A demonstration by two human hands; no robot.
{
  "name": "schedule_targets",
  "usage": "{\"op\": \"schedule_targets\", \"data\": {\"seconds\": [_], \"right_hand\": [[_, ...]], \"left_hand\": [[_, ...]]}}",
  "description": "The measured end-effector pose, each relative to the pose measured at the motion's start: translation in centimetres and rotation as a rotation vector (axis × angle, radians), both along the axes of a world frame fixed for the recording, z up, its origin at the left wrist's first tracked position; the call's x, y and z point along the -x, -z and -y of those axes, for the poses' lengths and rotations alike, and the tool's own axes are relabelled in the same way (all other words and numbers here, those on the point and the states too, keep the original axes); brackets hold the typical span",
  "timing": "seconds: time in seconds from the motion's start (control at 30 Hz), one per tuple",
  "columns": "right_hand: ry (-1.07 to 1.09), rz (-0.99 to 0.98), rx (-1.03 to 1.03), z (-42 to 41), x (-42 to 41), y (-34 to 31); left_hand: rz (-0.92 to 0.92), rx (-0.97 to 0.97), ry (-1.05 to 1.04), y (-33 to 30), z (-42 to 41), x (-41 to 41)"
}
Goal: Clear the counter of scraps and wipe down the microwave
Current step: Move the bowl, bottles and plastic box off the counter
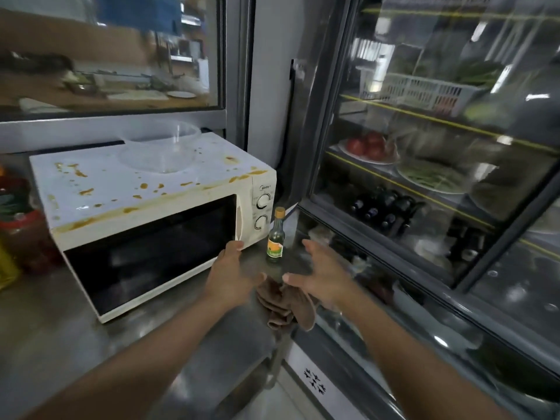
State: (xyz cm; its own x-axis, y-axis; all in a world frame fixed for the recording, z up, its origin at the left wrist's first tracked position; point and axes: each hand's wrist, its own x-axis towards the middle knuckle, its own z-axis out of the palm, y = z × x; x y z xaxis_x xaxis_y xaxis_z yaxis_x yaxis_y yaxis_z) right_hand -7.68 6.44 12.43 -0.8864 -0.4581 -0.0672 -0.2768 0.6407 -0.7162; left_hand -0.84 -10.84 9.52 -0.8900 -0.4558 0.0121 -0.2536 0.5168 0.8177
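A white microwave (pixel 157 189) stands on the steel counter (pixel 91 344), its top spattered with orange-brown stains. A clear plastic bowl (pixel 160 150) sits on top of it. A small glass bottle with an orange cap (pixel 275 237) stands just right of the microwave. A crumpled brown cloth (pixel 288 307) lies at the counter's right edge. My left hand (pixel 230 274) reaches toward the microwave's lower right corner with fingers extended. My right hand (pixel 321 274) hovers over the cloth, fingers spread, holding nothing.
Red and yellow containers (pixel 15 231) crowd the counter left of the microwave. A glass-door display fridge (pixel 424 177) with plates of food, bottles and a basket fills the right side. A window (pixel 106 56) runs behind the microwave.
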Motion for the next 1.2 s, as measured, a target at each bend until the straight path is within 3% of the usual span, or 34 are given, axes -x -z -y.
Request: {"op": "schedule_targets", "data": {"seconds": [0.4, 0.67, 0.9, 1.0, 1.2], "right_hand": [[-0.095, 0.108, -0.031, 3.0, 13.4, 4.2], [-0.108, 0.059, 0.043, 6.8, 20.1, 7.6], [-0.162, 0.038, 0.250, 8.5, 22.4, 10.2], [-0.179, -0.078, 0.294, 8.7, 22.8, 10.7], [-0.237, -0.068, 0.372, 8.4, 22.9, 10.3]], "left_hand": [[0.099, -0.022, -0.166, 2.4, 0.8, 9.0], [0.117, 0.022, -0.331, 3.4, 0.5, 12.1], [0.125, 0.083, -0.500, 3.5, -1.1, 13.3], [0.161, 0.094, -0.563, 3.3, -1.7, 13.6], [0.216, 0.077, -0.607, 2.1, -2.4, 12.9]]}}
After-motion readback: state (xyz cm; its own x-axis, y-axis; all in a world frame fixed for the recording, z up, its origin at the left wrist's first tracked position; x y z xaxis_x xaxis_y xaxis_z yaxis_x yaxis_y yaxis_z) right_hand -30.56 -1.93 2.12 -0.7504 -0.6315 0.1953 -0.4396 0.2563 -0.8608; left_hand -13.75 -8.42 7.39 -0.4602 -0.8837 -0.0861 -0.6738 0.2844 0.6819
